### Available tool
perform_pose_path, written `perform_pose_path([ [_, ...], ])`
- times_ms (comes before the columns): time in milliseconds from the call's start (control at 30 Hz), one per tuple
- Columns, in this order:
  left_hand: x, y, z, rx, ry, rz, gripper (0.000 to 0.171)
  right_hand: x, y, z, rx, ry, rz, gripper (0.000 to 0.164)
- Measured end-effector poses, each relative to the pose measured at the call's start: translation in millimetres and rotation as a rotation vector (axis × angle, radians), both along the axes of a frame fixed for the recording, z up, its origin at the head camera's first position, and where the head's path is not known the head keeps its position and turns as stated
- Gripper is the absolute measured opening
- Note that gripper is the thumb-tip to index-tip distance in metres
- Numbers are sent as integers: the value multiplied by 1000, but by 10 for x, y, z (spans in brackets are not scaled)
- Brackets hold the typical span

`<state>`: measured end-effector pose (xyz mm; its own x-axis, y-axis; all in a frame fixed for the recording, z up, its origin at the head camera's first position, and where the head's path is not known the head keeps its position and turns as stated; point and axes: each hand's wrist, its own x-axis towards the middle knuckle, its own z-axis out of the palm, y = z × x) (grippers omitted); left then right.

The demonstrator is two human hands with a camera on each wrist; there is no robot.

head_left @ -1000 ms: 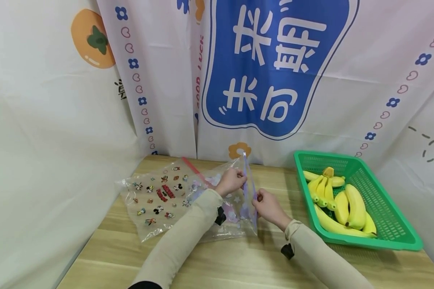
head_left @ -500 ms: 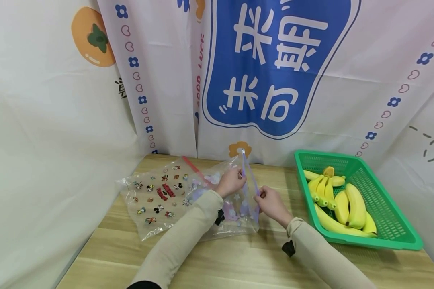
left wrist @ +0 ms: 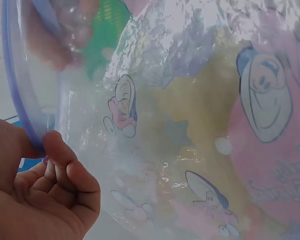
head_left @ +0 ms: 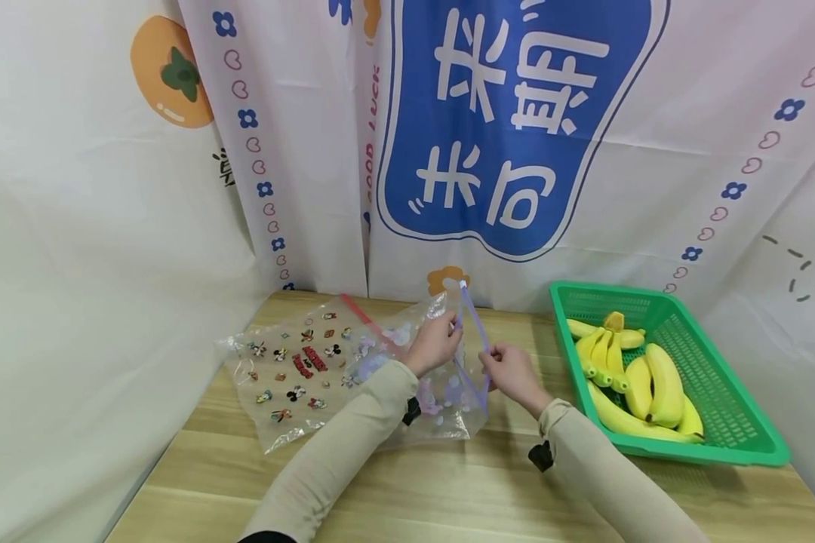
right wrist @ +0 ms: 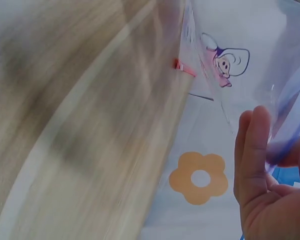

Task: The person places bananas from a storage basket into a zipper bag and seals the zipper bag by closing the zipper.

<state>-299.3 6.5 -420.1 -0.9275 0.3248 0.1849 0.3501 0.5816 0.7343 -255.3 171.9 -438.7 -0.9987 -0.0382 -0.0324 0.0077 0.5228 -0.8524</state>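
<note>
A clear zip bag (head_left: 453,396) with purple edging and pastel cartoon prints stands with its mouth held apart between both hands. My left hand (head_left: 437,343) pinches one purple edge (left wrist: 12,75) between thumb and forefinger, as the left wrist view shows up close. Opposite it, my right hand (head_left: 512,373) grips the other edge; in the right wrist view its fingers (right wrist: 255,150) lie against the film. A white slider (head_left: 463,284) sits at the far end of the edging. Through the film, nothing shows inside the bag. A second clear bag (head_left: 299,369), red-edged, lies flat to the left, partly overlapped.
A green plastic basket (head_left: 733,452) stands on the right of the wooden table (head_left: 407,498), holding several yellow bananas (head_left: 667,385). Behind the table hangs a printed cloth (head_left: 312,151). A black band piece (head_left: 540,455) is on the right sleeve.
The purple edges have spread further apart, widening the mouth. My right hand has shifted slightly up and to the right; my left hand stays almost in place. The basket and red-edged bag rest unchanged.
</note>
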Motion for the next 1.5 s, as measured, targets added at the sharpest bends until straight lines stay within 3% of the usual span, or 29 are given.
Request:
perform_pose_path([
  [267, 12, -65, 72, 17, -6, 18, 15, -37, 76, 33, 16, 16, -15, 27],
  [467, 44, -123, 125, -6, 62, 33, 20, -54, 110, 58, -15, 36, -27, 25],
  [700, 66, -249, 161, 6, 55, 38, 35, -70, 140, 46, -48, 34, -48, 23],
  [933, 45, -393, 119, 62, -25, 67, 26, -71, 183, 45, -94, 19, -53, 21],
  [1167, 25, -506, 108, 72, 23, 80, 25, -81, 236, 28, -69, 15, -49, 21],
  [1500, 45, -541, 132, 52, 15, 68, 24, -90, 244, 71, -28, -6, -30, 21],
])
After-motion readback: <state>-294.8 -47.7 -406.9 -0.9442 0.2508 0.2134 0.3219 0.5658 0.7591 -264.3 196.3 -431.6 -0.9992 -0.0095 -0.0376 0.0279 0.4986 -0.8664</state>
